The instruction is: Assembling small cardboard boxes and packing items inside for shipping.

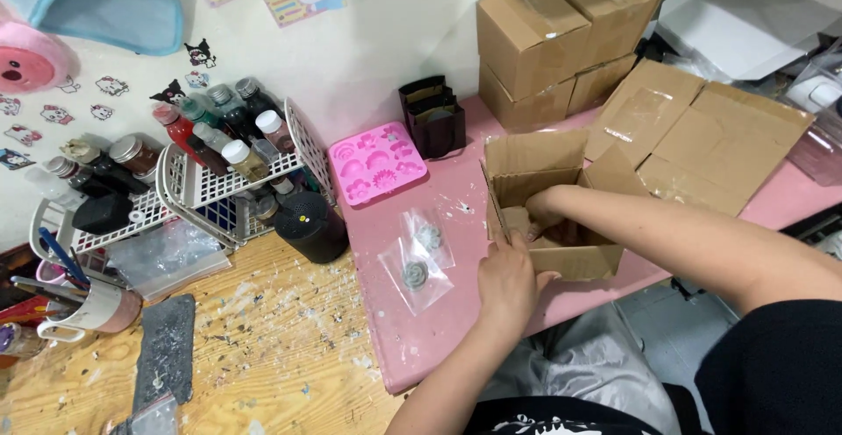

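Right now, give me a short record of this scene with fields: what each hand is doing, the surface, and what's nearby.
left hand: holds the near wall of the open cardboard box
right hand: reaches inside the box; its grip is hidden
surface: pink table
beside box: two clear bags, each holding a small grey flower-shaped piece
behind: pink silicone mould, stacked closed cartons
left side: white rack of bottles

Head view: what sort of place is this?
Probably a home craft bench where small handmade pieces get packed: paint bottles in a white rack, a pink silicone mould, bagged grey castings, and both hands at an open cardboard box.
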